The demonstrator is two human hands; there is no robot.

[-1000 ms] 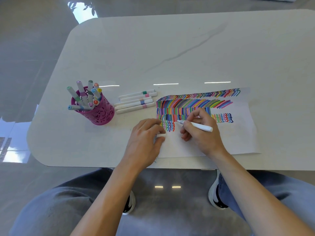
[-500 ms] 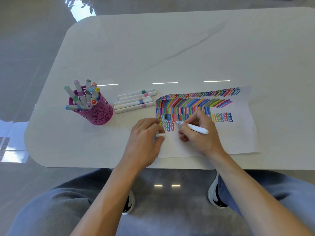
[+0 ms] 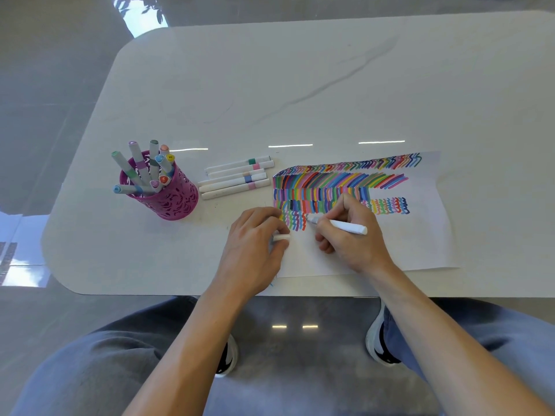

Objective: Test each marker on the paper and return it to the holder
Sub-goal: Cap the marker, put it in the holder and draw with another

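A white sheet of paper (image 3: 420, 235) covered with rows of coloured strokes lies at the table's front right. My right hand (image 3: 351, 235) grips a white uncapped marker (image 3: 345, 226), its tip at the end of the lowest row of squiggles. My left hand (image 3: 255, 244) rests on the paper's left edge and pinches a white marker cap (image 3: 282, 237). A magenta perforated holder (image 3: 168, 196) with several capped markers stands to the left. Several white markers (image 3: 237, 180) lie side by side between the holder and the paper.
The white table (image 3: 300, 85) has a rounded front left corner and its front edge runs just below my hands. My knees and shoes are under it, over a grey glossy floor.
My right hand has shifted slightly left and up along the lowest row with the marker. My left hand has stayed in place with the cap.
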